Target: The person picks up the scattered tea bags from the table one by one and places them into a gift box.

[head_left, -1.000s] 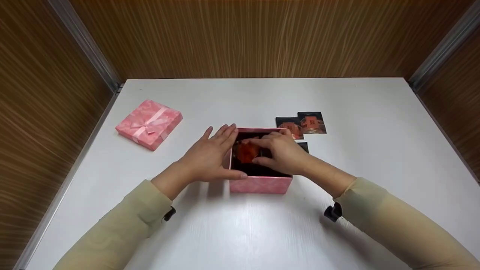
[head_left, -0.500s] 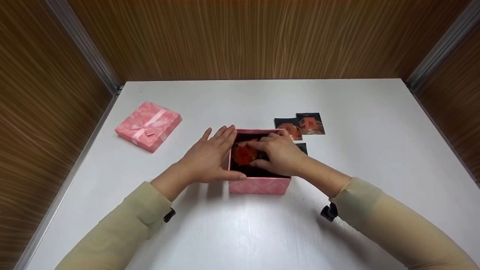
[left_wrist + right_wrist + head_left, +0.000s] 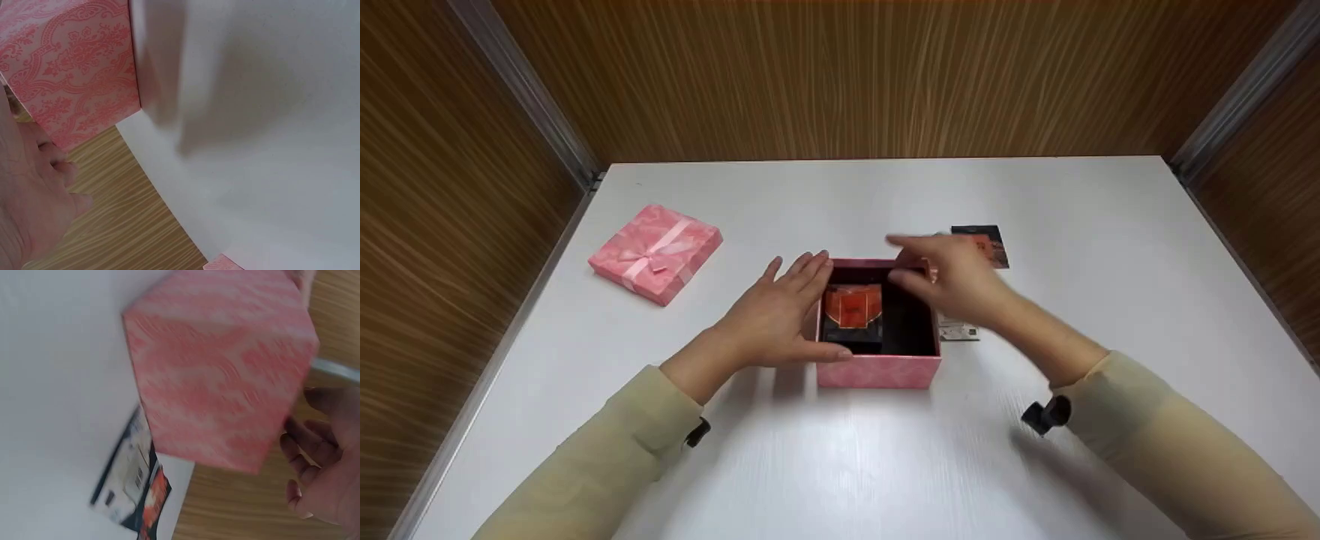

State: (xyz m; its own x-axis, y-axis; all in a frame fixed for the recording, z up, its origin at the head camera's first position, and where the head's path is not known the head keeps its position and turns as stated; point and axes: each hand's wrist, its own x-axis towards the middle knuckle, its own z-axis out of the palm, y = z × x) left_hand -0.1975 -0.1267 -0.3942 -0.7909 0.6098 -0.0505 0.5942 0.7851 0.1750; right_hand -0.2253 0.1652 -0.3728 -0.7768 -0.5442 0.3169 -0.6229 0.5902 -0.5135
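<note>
A pink patterned gift box [image 3: 877, 373] stands uncovered in front of me. Inside, against its left side, lies a black packet with an orange label [image 3: 853, 309]. My left hand [image 3: 765, 322] rests along the box's left rim, fingers extended and thumb over the front edge. Above the right rim hovers my right hand [image 3: 960, 277], thumb and index finger apart, with nothing between them. The right wrist view shows that hand beside the box's upper edge, its fingers loosely bent.
A pink lid with a ribbon bow [image 3: 656, 255] lies at the left of the white table. Behind my right hand is a black-and-orange packet [image 3: 997, 241], partly covered. Another packet, pale barcoded side up [image 3: 132, 475], lies right against the box. Wood-grain panels [image 3: 840, 82] enclose the table.
My right hand has come out of the box, moving up and to the right. The packet it was touching inside now lies released with its label up. My left hand stays put.
</note>
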